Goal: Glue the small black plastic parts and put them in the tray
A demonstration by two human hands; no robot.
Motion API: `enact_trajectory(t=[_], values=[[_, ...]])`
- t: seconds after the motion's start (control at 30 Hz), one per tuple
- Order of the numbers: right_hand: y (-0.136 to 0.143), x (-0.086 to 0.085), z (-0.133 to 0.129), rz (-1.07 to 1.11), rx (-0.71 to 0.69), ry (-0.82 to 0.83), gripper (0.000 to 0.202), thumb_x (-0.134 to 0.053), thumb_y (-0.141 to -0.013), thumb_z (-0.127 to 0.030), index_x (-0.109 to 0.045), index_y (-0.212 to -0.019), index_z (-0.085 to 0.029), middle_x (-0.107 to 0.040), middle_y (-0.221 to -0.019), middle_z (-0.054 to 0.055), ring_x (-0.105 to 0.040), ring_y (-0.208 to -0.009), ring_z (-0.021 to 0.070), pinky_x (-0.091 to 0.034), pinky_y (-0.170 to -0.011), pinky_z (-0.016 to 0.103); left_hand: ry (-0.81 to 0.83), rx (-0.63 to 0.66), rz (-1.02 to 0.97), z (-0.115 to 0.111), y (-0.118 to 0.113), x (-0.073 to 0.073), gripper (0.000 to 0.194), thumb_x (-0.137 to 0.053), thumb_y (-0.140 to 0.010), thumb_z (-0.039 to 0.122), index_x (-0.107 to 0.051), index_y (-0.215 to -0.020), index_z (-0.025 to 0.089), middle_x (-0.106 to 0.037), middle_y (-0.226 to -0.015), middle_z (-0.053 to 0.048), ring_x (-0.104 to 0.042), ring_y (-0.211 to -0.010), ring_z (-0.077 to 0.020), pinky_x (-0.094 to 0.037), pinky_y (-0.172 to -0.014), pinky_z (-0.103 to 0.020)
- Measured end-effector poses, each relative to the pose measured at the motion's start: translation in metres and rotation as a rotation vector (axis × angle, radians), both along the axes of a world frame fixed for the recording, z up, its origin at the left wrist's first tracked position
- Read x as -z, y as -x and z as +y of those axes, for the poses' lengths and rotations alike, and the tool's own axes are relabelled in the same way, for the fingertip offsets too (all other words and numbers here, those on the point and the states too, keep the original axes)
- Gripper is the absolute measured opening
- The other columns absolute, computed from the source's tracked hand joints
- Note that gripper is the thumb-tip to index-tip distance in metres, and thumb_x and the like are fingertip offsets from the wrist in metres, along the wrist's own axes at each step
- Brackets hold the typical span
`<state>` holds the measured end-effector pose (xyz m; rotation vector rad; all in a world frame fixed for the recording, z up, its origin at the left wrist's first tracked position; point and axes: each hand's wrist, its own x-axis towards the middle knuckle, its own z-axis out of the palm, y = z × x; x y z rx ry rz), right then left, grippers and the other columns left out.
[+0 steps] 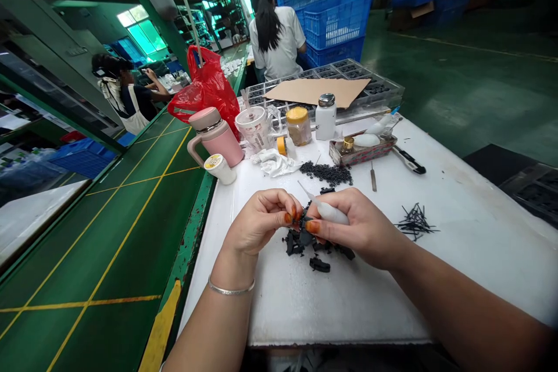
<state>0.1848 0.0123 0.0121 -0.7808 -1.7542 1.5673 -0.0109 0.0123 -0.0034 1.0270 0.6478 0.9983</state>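
My left hand (265, 218) is closed in a pinch on a small black part, close to the fingertips of my right hand. In my right hand (361, 226) lies a white squeeze bottle (332, 213) with a thin nozzle pointing up and left. The right thumb and fingers also press on a dark plastic part (307, 237). Orange-brown stains mark the fingertips. Beneath both hands spreads a pile of black plastic parts (295, 243), partly hidden by them. One black part (319, 264) sits apart, nearer to me.
Small black rings (326, 173) lie beyond my hands, black pins (416, 222) to the right. A screwdriver (374, 177), a cutter knife (408, 160) and a small tray (364, 152) are nearby. A pink flask (218, 138) stands back left, beside a green conveyor belt (108, 232). Two people work beyond.
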Motion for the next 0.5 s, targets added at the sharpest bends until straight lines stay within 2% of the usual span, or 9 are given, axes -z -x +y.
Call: enact_trajectory(t=[0.1, 0.23, 0.3, 0.43, 0.5], values=[[-0.0004, 0.0012, 0.0015, 0.029, -0.009, 0.026, 0.030, -0.071, -0.077, -0.036, -0.055, -0.064, -0.014, -0.049, -0.055, -0.003, -0.038, -0.049, 0.0068, -0.028, -0.044, 0.020, -0.006, 0.012, 0.010, 0.0005, 0.0005, -0.0003, 0.016, -0.081, -0.068, 0.018, -0.066, -0.069, 0.012, -0.062, -0.072, -0.004, -0.057, -0.065, -0.0115, -0.047, -0.061, -0.021], [-0.0023, 0.0021, 0.0035, 0.013, -0.030, -0.029, 0.030, -0.070, -0.079, -0.035, -0.056, -0.064, -0.014, -0.051, -0.055, -0.003, -0.039, -0.049, 0.0069, -0.029, -0.044, 0.020, 0.050, 0.042, 0.016, 0.0014, 0.0006, 0.0023, 0.014, -0.080, -0.068, 0.015, -0.066, -0.070, 0.012, -0.062, -0.071, -0.003, -0.060, -0.065, -0.0112, -0.050, -0.061, -0.019], [-0.0033, 0.0027, 0.0041, -0.012, -0.032, -0.115, 0.029, -0.067, -0.081, -0.034, -0.056, -0.063, -0.014, -0.051, -0.056, -0.003, -0.040, -0.050, 0.0071, -0.030, -0.045, 0.020, 0.105, 0.065, 0.014, 0.0016, 0.0008, 0.0035, 0.015, -0.081, -0.067, 0.015, -0.066, -0.070, 0.012, -0.063, -0.071, -0.003, -0.061, -0.064, -0.0111, -0.050, -0.059, -0.018], [-0.0029, 0.0043, 0.0032, -0.099, 0.044, -0.435, 0.024, -0.064, -0.081, -0.026, -0.057, -0.061, -0.014, -0.050, -0.055, -0.003, -0.040, -0.050, 0.0071, -0.030, -0.049, 0.021, 0.185, 0.066, 0.019, 0.0020, 0.0020, 0.0045, 0.022, -0.084, -0.063, 0.018, -0.065, -0.070, 0.011, -0.064, -0.070, -0.004, -0.060, -0.058, -0.0105, -0.048, -0.052, -0.016], [-0.0017, 0.0048, 0.0026, -0.132, 0.073, -0.505, 0.023, -0.063, -0.081, -0.024, -0.057, -0.061, -0.015, -0.050, -0.055, -0.003, -0.040, -0.050, 0.0071, -0.029, -0.049, 0.022, 0.196, 0.054, 0.037, 0.0024, 0.0032, 0.0046, 0.025, -0.086, -0.060, 0.019, -0.064, -0.070, 0.010, -0.064, -0.070, -0.004, -0.060, -0.058, -0.0106, -0.048, -0.052, -0.016]])
